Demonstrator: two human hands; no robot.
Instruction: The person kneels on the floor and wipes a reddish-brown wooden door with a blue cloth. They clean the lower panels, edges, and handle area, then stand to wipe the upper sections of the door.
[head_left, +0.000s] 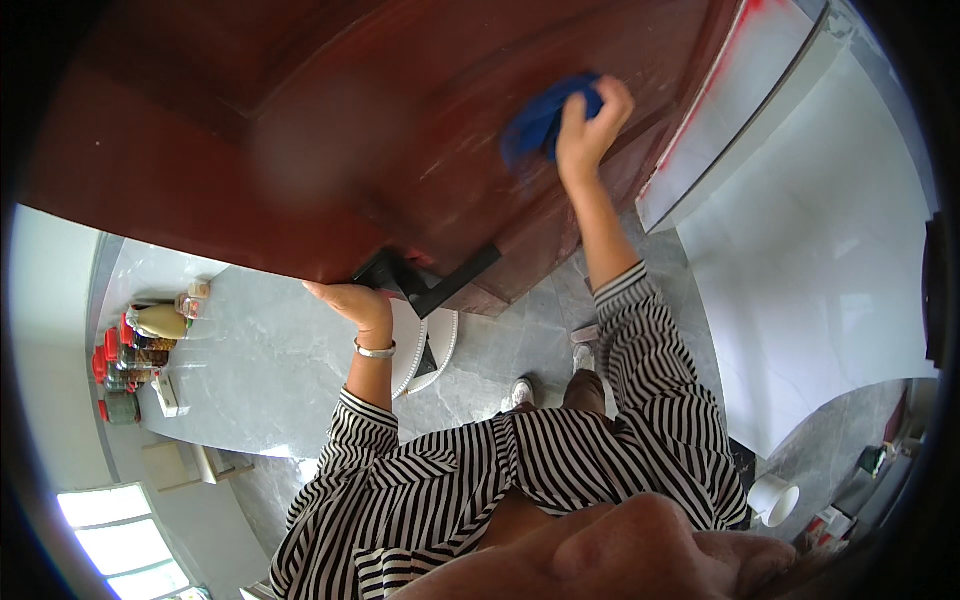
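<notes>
A dark red-brown panelled door (315, 150) fills the top of the view. My right hand (592, 131) presses a blue cloth (540, 120) against the door's panel, near its right side. The cloth is slightly blurred. Below, my left hand (352, 304) is at the door's edge, just beside the black lever handle (457, 281). Its thumb lies along that edge, while the other fingers are hidden behind the door, so its grip cannot be fully seen. A bracelet circles the left wrist.
Red-lidded jars (131, 352) and a small white box (166, 394) stand at the left on a grey surface (262, 360). Behind the left wrist are round white-edged pieces (442, 349). A pale wall (810, 247) rises at right, with a white bucket (772, 500) on the floor.
</notes>
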